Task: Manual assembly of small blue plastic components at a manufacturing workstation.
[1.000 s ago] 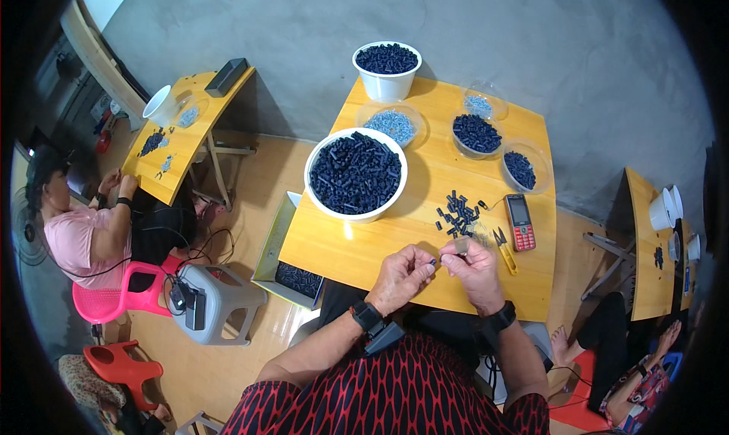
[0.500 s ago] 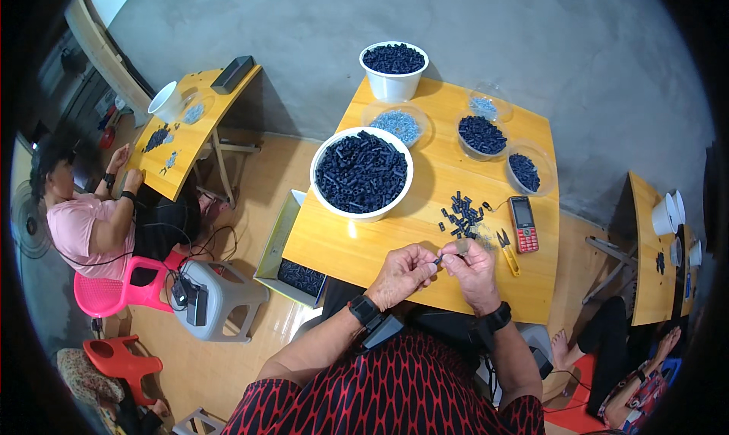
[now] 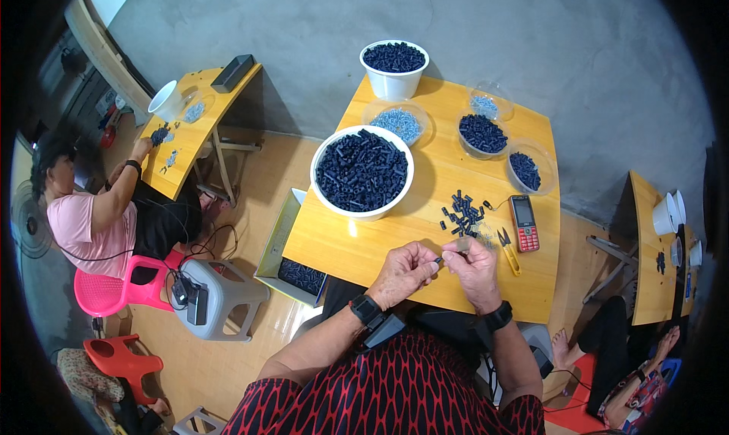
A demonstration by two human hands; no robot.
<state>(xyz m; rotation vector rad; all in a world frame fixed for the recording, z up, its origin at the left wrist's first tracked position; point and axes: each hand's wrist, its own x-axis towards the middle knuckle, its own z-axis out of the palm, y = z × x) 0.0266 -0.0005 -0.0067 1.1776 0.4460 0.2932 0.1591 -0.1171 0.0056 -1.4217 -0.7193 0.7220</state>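
Over the near edge of the yellow table [image 3: 357,249], my left hand [image 3: 407,272] pinches a small dark piece [image 3: 438,260] between thumb and fingertips. My right hand [image 3: 472,269] is closed in a pinch just right of that piece; whatever its fingertips hold is too small to make out. Beyond my hands lies a loose pile of short black tubular pieces [image 3: 462,213], with tiny grey bits [image 3: 486,231] beside it. Yellow-handled snips [image 3: 509,254] lie to the right, next to a red and black keypad phone [image 3: 525,224].
Two white tubs, one near [image 3: 313,178] and one far [image 3: 395,86], are heaped with black pieces. Clear bowls [image 3: 507,178] hold black or silvery pieces. An open box [image 3: 269,262] stands at the table's left. A person in pink [image 3: 91,226] sits at another table.
My hands stay almost in place, their fingertips shifting slightly around the small piece. The person at the left table has reached an arm forward to the dark pile there.
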